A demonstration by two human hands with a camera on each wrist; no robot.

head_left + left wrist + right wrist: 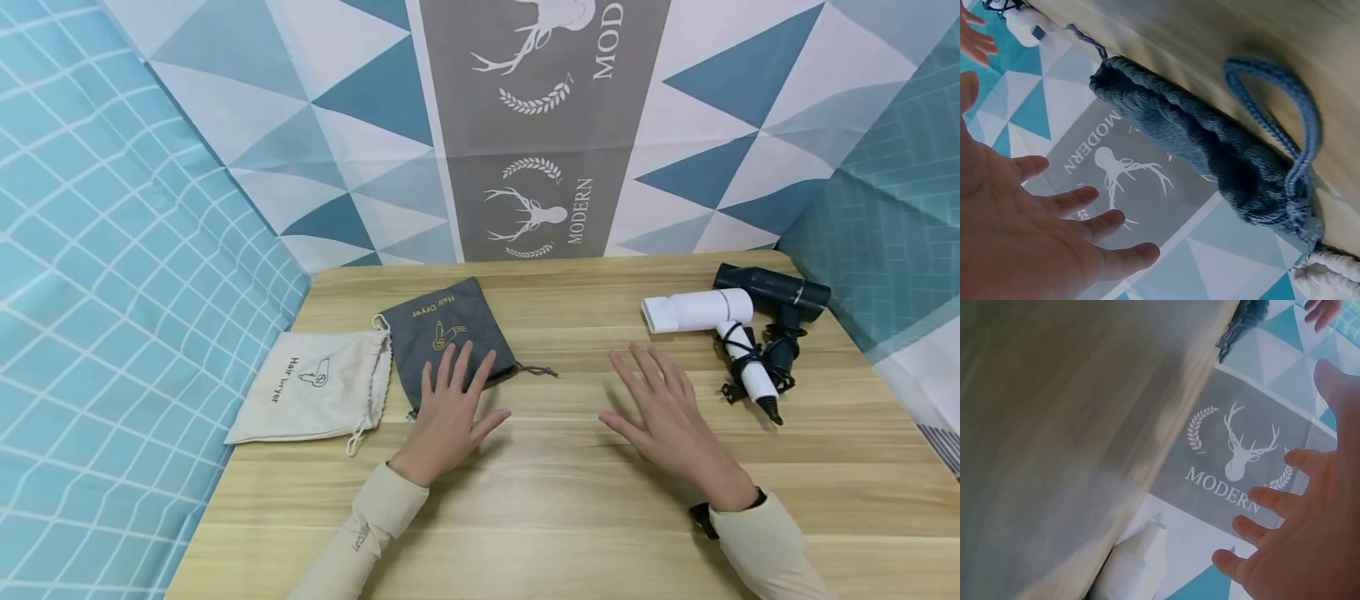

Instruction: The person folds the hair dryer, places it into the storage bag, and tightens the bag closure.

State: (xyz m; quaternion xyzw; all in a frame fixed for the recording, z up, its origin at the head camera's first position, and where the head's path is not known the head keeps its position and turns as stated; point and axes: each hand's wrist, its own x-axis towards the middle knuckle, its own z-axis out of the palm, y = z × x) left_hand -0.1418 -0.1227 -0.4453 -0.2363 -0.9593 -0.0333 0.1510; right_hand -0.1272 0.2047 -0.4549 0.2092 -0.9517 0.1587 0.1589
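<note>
My left hand (450, 421) is held over the table with fingers spread, its fingertips overlapping the near part of a dark grey drawstring bag (450, 329) in the head view. In the left wrist view that bag's gathered mouth (1172, 119) and cord loop (1304, 125) show beside the hand. My right hand (671, 421) is likewise spread and holds nothing. Nearest to it is a white hair dryer (697, 311), with a black hair dryer (772, 287) against it. A cream drawstring bag (307, 383) lies left of the grey one. Both bags look flat.
A wooden table (547, 500) bears everything. Black cords (742, 362) are wound round the dryers' handles at the right side. Behind the table stands a patterned cloth backdrop (525, 167), with a blue grid-patterned cloth (112, 292) along the left.
</note>
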